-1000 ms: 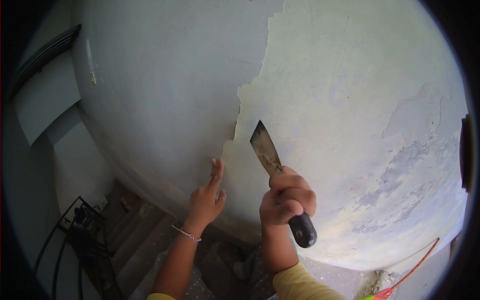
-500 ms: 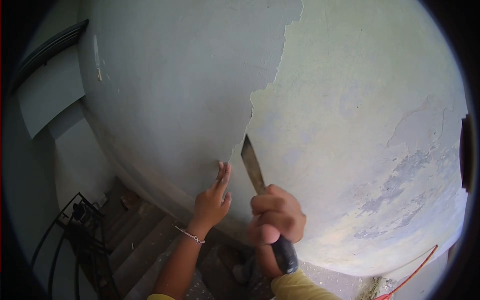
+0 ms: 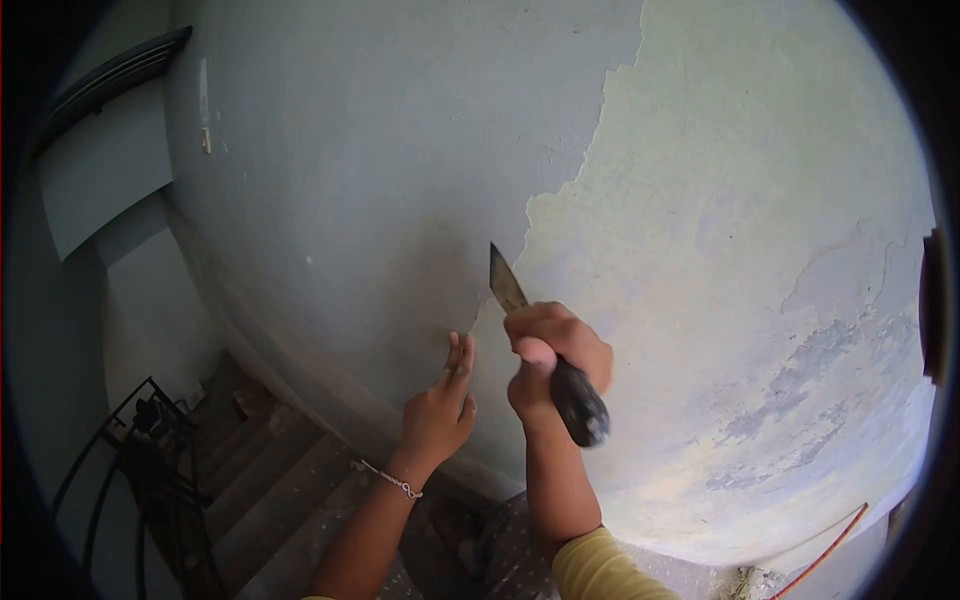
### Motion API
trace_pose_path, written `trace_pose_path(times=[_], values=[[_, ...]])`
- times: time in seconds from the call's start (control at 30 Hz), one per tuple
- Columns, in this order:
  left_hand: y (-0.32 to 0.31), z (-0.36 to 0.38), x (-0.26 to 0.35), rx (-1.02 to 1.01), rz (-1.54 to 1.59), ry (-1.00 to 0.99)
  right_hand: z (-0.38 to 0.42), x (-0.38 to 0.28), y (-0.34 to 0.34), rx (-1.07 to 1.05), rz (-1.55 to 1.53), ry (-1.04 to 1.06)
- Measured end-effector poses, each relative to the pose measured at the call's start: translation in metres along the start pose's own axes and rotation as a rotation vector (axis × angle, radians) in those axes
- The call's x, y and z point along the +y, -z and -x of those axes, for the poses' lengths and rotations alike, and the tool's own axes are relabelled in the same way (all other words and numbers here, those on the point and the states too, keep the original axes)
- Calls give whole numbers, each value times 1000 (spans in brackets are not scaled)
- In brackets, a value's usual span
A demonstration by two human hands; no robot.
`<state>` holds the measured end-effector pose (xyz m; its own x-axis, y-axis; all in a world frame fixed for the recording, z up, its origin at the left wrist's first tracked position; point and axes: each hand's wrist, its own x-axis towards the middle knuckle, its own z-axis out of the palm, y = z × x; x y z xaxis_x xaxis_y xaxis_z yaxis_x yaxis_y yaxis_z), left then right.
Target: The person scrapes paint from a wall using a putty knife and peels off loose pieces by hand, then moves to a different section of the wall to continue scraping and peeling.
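Observation:
A knife-like scraper [image 3: 507, 284] with a dark handle is gripped in my right hand [image 3: 560, 355], its pointed blade angled up and left over the grey paint near the peeled edge. My left hand [image 3: 438, 415], with a bracelet at the wrist, has its fingers stretched out and fingertips at the lower end of that edge; it holds nothing. Grey paint [image 3: 380, 150] covers the left part of the wall, and a pale greenish layer [image 3: 700, 200] shows on the right. Whether the blade touches the wall I cannot tell.
Concrete steps [image 3: 265, 480] descend at the lower left beside a black metal railing [image 3: 120, 420]. A dark rail [image 3: 120, 75] crosses the upper left. An orange cord [image 3: 830, 550] lies at the lower right, below a rough, flaking wall patch [image 3: 790, 390].
My right hand has moved up with the scraper, whose blade now lies left of the peeled edge. My left hand stays outstretched by the edge. The view has shifted slightly.

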<state>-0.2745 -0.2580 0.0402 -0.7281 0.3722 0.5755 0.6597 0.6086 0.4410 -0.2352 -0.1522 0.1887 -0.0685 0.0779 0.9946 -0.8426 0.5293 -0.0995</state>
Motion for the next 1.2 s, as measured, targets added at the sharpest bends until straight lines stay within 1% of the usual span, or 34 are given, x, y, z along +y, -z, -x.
trace_pose_path(times=[0.03, 0.1, 0.13, 0.17, 0.2, 0.23, 0.27, 0.3, 0.37, 0.4, 0.43, 0.5, 0.57, 0.6, 0.63, 0.73, 0.77, 0.83, 0.87, 0.9, 0.97, 1.03, 1.1, 1.13, 1.2], values=[[2, -1, 1, -1, 26, -9, -2, -8, 3, 65, -71, 30], [5, 2, 1, -5, 62, -12, -6, -21, 16, 138, -80, 42], [7, 1, 0, -19, 50, -14, -8, -17, 16, 212, -152, 76], [8, 0, 0, -32, 39, -16, -5, -6, 11, 205, -151, 80], [11, 0, 2, -32, 46, -18, 1, 8, 5, 185, -61, 58], [14, 0, 4, -87, 78, 24, 1, 11, 1, 169, 32, 35], [16, -1, 5, -140, 103, 63, 2, 9, 3, 61, 128, 43], [16, -3, 5, -135, 101, 58, 0, 5, 3, 65, 127, 49], [12, 0, 2, -30, 28, -19, 2, -10, 4, 141, -16, 30], [12, 1, 0, -25, 29, -15, -1, -20, 10, 178, -26, 31], [12, 0, -1, -27, 37, -22, -3, -25, 13, 245, -15, 26], [12, 1, 0, -27, 56, -24, -4, -10, 9, 301, 75, -41], [15, 0, 5, -126, 71, 51, 5, 19, -1, 311, 48, -2], [14, 0, 5, -127, 71, 46, 6, 18, 2, 251, 83, 17], [12, -1, 4, -93, 72, 30, 2, 13, 3, 253, 83, 21], [8, 2, 2, -55, 46, 7, -4, -9, 17, 272, -61, 62], [7, 1, 2, -31, 20, -5, -5, -5, 17, 270, -63, 62], [7, 0, 1, -33, 37, 2, -6, 11, 16, 299, 38, 50], [7, 1, 2, -43, 50, 6, -1, 24, 10, 270, -109, -42], [7, 3, 3, -51, 49, 3, 2, 28, 17, 275, -104, -46], [9, 2, 5, -62, 27, 11, -8, 25, 25, 268, -78, -121], [11, 2, 6, -85, 32, 9, -7, 9, 23, 240, -13, -51], [12, 0, 5, -98, 36, 4, -4, 0, 23, 300, -148, -43], [12, 1, 4, -115, 34, 13, -6, 3, 19, 300, -149, -42], [11, 0, 5, -129, 41, 24, -9, 17, 13, 254, 60, -2]])
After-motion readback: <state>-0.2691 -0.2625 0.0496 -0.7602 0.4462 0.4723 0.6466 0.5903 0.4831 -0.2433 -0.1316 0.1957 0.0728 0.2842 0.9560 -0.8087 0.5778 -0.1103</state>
